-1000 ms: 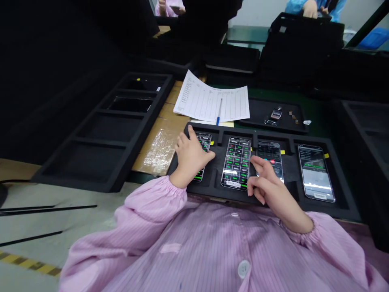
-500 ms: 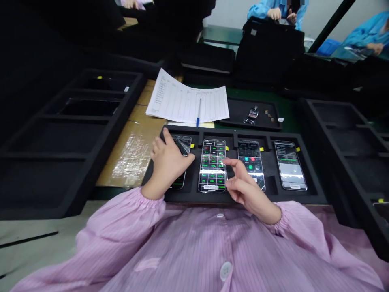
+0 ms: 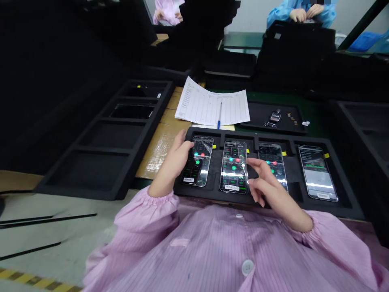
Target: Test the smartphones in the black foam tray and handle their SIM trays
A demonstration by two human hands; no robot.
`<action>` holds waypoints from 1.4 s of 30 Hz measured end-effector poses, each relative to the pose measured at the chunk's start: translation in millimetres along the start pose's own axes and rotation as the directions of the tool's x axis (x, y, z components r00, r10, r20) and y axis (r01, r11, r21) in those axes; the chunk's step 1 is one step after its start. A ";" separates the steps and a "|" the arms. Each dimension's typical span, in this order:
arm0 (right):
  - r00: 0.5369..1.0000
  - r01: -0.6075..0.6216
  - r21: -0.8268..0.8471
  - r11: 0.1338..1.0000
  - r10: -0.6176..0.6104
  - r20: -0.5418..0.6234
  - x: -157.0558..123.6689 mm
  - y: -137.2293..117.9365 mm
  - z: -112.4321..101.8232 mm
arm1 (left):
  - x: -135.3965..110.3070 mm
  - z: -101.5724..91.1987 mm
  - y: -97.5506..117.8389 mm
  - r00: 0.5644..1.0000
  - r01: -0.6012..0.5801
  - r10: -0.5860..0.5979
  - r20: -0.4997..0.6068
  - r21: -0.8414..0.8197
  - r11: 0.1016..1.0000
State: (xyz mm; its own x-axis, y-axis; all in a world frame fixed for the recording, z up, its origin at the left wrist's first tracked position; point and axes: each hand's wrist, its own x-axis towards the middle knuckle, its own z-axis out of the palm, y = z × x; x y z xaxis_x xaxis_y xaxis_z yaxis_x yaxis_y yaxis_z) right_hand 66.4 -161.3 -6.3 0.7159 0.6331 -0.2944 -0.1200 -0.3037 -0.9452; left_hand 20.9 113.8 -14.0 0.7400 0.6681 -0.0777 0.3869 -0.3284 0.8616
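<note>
Several phones lie face up in a black foam tray [image 3: 215, 172] in front of me. My left hand [image 3: 176, 158] is at the left side of the leftmost phone [image 3: 197, 170], its thumb by the upper screen edge and its fingers loosely extended. On that lit screen are coloured round icons. The second phone [image 3: 234, 174] shows similar icons over a grid. Beside its right edge is my right hand [image 3: 267, 180], index finger stretched out and the others loosely bent. It partly covers the third phone [image 3: 272, 150]. A fourth phone [image 3: 317, 170] with a grey-white screen lies at the right.
Behind the tray lie printed sheets [image 3: 209, 107] with a blue pen [image 3: 219, 121], and a shallow black tray [image 3: 255, 117] with small parts. A compartment tray [image 3: 121, 152] stands left, another [image 3: 364, 121] right. Co-workers in blue [image 3: 282, 12] and pink [image 3: 167, 6] sit beyond.
The view has swung left. My left hand has drawn back from over the leftmost phone to its left edge. Round coloured icons now show on the second phone's screen. My right hand stays beside it.
</note>
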 end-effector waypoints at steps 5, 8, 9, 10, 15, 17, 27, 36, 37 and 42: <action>0.802 0.341 -0.743 0.576 -0.591 -0.090 17.0 3.5 5.0 | -35.5 -14.5 -0.3 0.855 -0.460 0.503 -0.128 0.262 0.849; 0.765 0.413 -0.828 0.381 -0.638 0.088 26.6 9.5 10.3 | -53.5 -9.9 -2.6 0.760 -0.583 0.649 -0.031 0.407 0.703; 0.766 0.419 -0.830 0.368 -0.634 0.106 27.8 11.1 11.3 | -56.7 -7.2 -4.1 0.754 -0.595 0.657 0.015 0.439 0.673; 0.764 0.418 -0.830 0.368 -0.637 0.103 27.8 12.3 11.6 | -58.5 -4.5 -5.9 0.756 -0.599 0.652 0.062 0.467 0.650; 0.715 0.402 -0.822 0.403 -0.699 0.007 18.0 15.1 7.0 | -58.7 3.6 -12.4 0.798 -0.572 0.563 0.217 0.567 0.592; 0.707 0.386 -0.827 0.409 -0.707 -0.020 13.2 17.1 4.3 | -60.2 2.6 -12.8 0.806 -0.562 0.547 0.226 0.583 0.587; 0.762 0.433 -0.800 0.415 -0.642 0.080 7.7 24.5 2.5 | -75.0 -9.4 -22.0 0.792 -0.560 0.599 0.116 0.527 0.639; 0.664 0.302 -0.780 0.548 -0.708 -0.240 -13.1 29.0 -25.6 | -71.5 -7.5 -23.6 0.719 -0.671 0.627 0.299 0.532 0.516; 0.653 0.264 -0.783 0.563 -0.702 -0.285 -14.9 30.7 -31.4 | -70.8 -7.1 -23.7 0.725 -0.666 0.625 0.291 0.528 0.527; 0.698 0.159 -0.820 0.550 -0.650 -0.301 -13.3 40.9 -52.1 | -68.3 -5.3 -25.1 0.748 -0.638 0.622 0.232 0.511 0.576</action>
State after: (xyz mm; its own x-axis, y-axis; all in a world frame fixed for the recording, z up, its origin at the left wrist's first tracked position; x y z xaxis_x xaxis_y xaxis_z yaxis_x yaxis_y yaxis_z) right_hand 87.8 -219.2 -33.6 0.7844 0.4254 0.4515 0.6119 -0.6502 -0.4505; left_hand -42.2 80.0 -27.6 0.9219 0.1402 0.3612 0.0317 -0.9565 0.2902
